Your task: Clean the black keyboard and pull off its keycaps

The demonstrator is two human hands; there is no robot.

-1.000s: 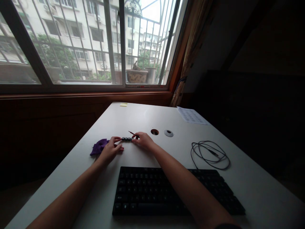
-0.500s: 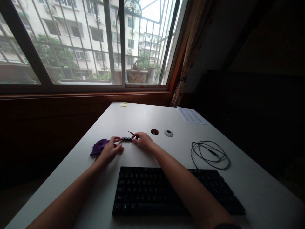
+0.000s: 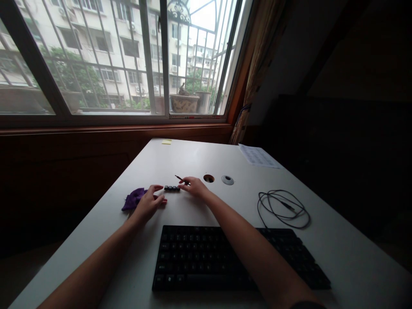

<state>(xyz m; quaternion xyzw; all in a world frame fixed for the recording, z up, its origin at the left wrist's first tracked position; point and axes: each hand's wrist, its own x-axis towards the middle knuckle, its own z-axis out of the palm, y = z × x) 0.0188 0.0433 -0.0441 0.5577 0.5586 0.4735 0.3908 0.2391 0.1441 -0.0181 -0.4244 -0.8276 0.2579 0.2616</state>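
Observation:
A short row of several black keycaps lies on the white table, between my two hands. My left hand rests at its left end with thumb and fingers apart, holding nothing. Just behind that hand, partly covered by it, is a crumpled purple cloth. At the right end of the row is my right hand, its fingers closed on a thin dark pen-like tool. The tool's tip points up and left, above the keycaps; its exact kind is too small to make out.
A black keyboard lies in front, partly under my right forearm. Its coiled cable is to the right. Beyond are a round hole, a grey grommet cover, printed paper and a yellow sticky note.
My right hand has drawn slightly right and away from the row with the tool, so the row's right end shows more. My left hand has hardly moved.

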